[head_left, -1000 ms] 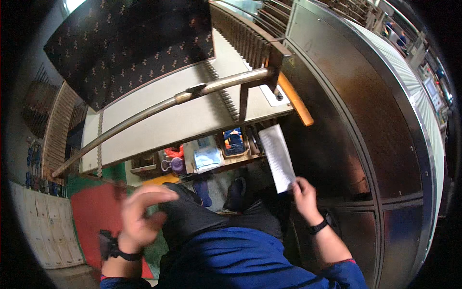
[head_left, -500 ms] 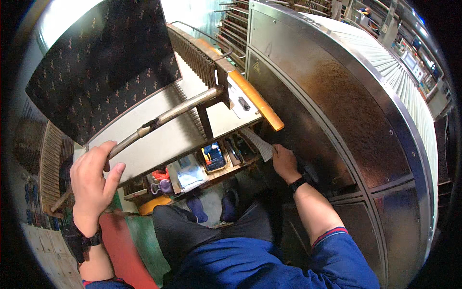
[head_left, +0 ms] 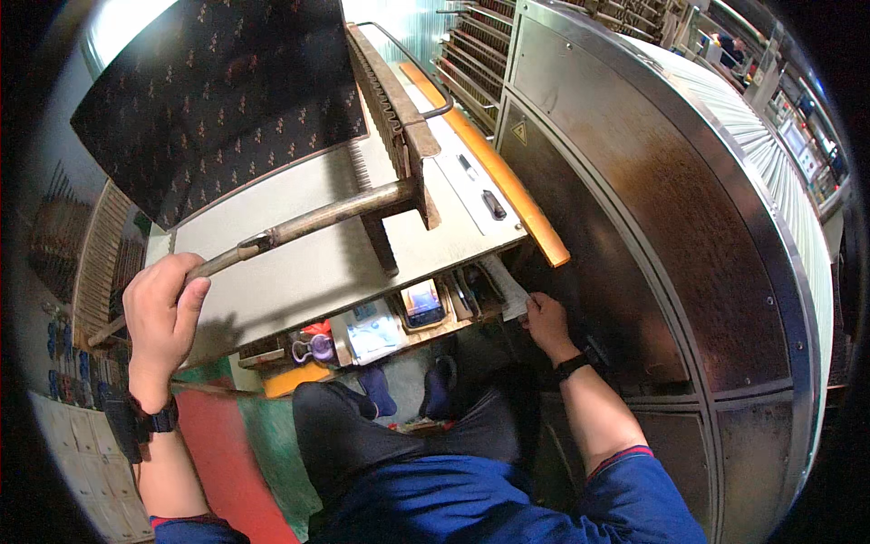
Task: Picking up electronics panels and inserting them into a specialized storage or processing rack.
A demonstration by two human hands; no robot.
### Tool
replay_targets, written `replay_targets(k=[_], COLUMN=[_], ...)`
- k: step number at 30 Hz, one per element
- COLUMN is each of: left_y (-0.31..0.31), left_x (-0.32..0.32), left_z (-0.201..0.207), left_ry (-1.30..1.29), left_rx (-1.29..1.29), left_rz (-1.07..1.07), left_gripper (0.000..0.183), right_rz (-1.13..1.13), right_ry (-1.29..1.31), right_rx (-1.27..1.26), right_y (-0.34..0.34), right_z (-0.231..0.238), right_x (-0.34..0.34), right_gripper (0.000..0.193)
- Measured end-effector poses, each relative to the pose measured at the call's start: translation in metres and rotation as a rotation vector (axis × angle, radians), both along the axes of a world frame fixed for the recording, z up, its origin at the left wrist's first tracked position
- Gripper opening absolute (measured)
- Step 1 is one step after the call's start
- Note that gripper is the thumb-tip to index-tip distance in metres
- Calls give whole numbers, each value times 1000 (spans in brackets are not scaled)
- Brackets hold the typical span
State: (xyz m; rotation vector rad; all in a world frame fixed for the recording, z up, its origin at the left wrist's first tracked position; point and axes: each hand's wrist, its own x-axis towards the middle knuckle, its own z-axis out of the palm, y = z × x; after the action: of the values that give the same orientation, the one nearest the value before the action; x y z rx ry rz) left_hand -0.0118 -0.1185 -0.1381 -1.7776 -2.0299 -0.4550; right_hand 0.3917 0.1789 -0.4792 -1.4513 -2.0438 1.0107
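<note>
My left hand point(head_left: 163, 313) is closed around the near end of a worn metal rod point(head_left: 317, 218). That rod slants up to a toothed metal bracket point(head_left: 417, 163) on a white-topped bench point(head_left: 290, 276). My right hand point(head_left: 547, 319) pinches the lower end of a white, textured strip point(head_left: 509, 288), cloth or paper. The strip's upper end lies at the right end of the open storage tray point(head_left: 426, 334) under the bench top. Beyond the rod, a dark panel point(head_left: 227, 100) with a small flower pattern stands tilted over the bench.
The tray holds a phone point(head_left: 422, 304), a pale blue-white packet point(head_left: 373, 332) and a purple object point(head_left: 317, 348). An orange bar point(head_left: 507, 181) edges the bench's right side. A large stained metal cabinet point(head_left: 634, 199) stands close at the right. Slatted racks point(head_left: 100, 263) are at the left.
The whole view has shifted, with the bench and cabinet now farther right in it. My left hand's thumb has come closer to the rod. The right hand keeps its pinch on the strip.
</note>
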Motion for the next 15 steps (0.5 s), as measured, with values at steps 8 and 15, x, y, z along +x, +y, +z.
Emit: replay_targets(k=[8,15], left_y=[-1,6], left_x=[1,5], left_z=[2,-1], left_ry=[-9,-30], left_rx=[-11,0], left_rz=[3,0], left_gripper=[24,22], right_rz=[44,-9], right_ry=[-13,-44], right_rx=[-81,-32], right_y=[30,22], right_z=[-30,-18], right_x=[-16,0], right_gripper=[35,44])
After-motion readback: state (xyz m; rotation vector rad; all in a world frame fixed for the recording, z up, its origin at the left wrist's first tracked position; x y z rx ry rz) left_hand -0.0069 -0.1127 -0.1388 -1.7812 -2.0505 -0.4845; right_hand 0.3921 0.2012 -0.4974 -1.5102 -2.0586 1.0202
